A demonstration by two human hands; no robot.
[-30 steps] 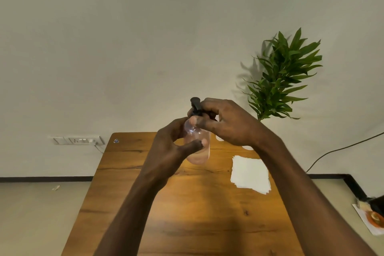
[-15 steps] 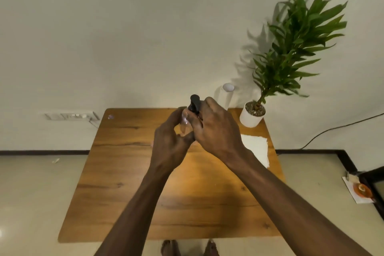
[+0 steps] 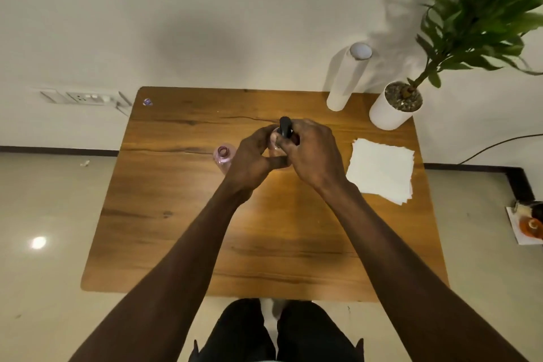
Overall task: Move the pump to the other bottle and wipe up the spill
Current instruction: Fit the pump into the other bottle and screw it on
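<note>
Left hand [image 3: 252, 156] gripping bottle [image 3: 274, 141], right hand [image 3: 311, 153] pinching pump [image 3: 285, 126]; could tip uncapped bottle [image 3: 224, 156] just beside left hand, spilling.

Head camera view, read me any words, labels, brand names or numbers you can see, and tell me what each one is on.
No text is readable anywhere.
Small sticker at the table's far left corner: printed, too small and blurred to read.
Wall socket plate: no legible marking.
Bottle with the black pump, and open bottle: no label visible.
</note>
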